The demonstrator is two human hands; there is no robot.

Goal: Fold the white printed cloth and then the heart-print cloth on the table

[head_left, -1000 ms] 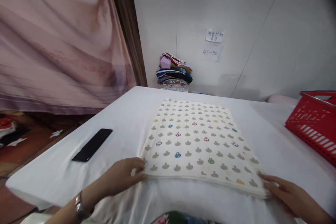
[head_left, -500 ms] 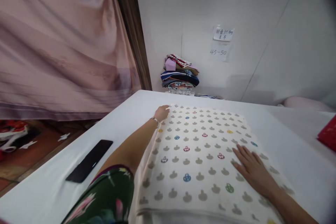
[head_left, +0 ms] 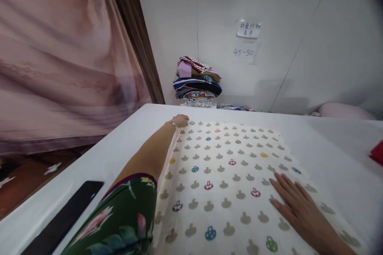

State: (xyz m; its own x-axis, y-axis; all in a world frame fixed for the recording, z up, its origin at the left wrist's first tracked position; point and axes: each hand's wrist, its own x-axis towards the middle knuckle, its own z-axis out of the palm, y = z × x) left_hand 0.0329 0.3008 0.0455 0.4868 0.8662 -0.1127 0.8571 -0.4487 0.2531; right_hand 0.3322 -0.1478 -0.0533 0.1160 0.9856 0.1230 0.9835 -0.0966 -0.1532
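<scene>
A cream cloth [head_left: 218, 195] printed with grey and coloured mushroom shapes lies spread on the white table [head_left: 131, 131]. At its far left corner, my left hand [head_left: 180, 120] has its fingers curled closed on the cloth's edge, and a bracelet circles that wrist. My right hand [head_left: 302, 207] rests flat on the right part of the cloth, open, with its fingers stretched forward. The cloth's near edge is out of view.
A black phone [head_left: 66, 219] lies on the table at the left. Behind the far edge is a stack of folded fabrics [head_left: 199, 83] against the white wall [head_left: 287, 16]. A pink curtain [head_left: 54, 67] hangs at the left. Something red [head_left: 377, 152] shows at the right.
My view has moved closer, so the cloth and phone look larger and reach lower in the picture. My left hand is still at the far corner, my right hand still flat on the cloth.
</scene>
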